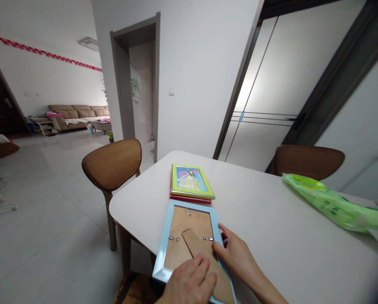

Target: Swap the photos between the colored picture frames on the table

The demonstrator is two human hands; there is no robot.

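Blue frame (185, 230) face down at near left corner of white table (271, 236), brown backing board up, near end overhanging the table edge slightly.

Left hand (190, 283): flat, palm down, relaxed fingers pressing on the fold-out stand leg (197, 247). Not curled round anything.

Right hand (236, 253): at the right rim of the frame, fingertips on the backing close to the right turn clip (208, 239). Pinching the rim or just resting: cannot tell, since the thumb side is hidden.

Step in hand, as a judgement: working the back of the frame, one hand steadying, the other at the clips. Left clip (173, 238) and far clip (188, 212) visible. Turned in or out: too small to tell.

Handling notes, judgement only:
- Backing comes off only with all clips swung clear, so needs fingertip work at each one with the frame pinned flat.
- Stand leg under the left palm blocks the near part of the board, so the palm has to be off it before the board can move.
- Overhang at the near edge is a tip risk if pressed hard there.

Just beyond the far end of the blue frame: green frame (191, 180) face up with a picture in it, stacked on a red frame (189, 198). Gap to the blue one very small, contact unclear.

Well apart, far right on the table: green plastic bag (334, 207). Wooden chair (112, 162) at the left side, second chair (309, 160) at the far right side.
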